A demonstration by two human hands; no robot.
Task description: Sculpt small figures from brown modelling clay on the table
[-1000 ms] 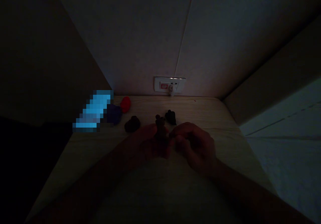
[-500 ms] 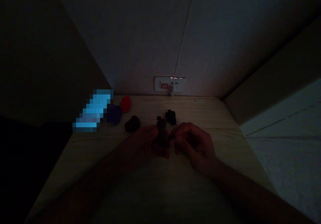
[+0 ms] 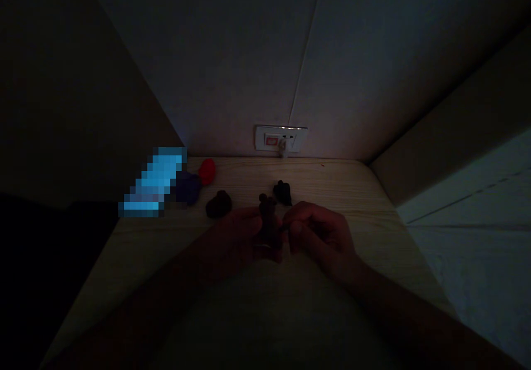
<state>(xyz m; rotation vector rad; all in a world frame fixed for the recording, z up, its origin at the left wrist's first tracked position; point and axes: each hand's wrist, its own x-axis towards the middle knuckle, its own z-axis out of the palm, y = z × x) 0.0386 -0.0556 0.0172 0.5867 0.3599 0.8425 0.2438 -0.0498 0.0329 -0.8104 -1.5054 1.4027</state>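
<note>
In dim light, my left hand [image 3: 238,234] is closed around a small dark brown figure [image 3: 269,220] with two round ears on top, held upright above the table. My right hand [image 3: 321,237] pinches a small dark piece [image 3: 285,227] at the figure's right side; whether the two touch I cannot tell. Just behind lies a black lump [image 3: 282,192] that looks like modelling clay. A dark brown lump [image 3: 218,204] sits left of the figure, beyond my left hand.
Farther left are a blue lump [image 3: 188,187] and a red lump [image 3: 207,171]. Beside them a bright blurred-out screen [image 3: 155,179] glows. A wall socket [image 3: 281,139] with a plug is set above the back edge of the pale wooden table [image 3: 373,220].
The fingers of my right hand have shifted slightly at the figure's side, and less of the dark piece shows. Both hands stay in nearly the same place.
</note>
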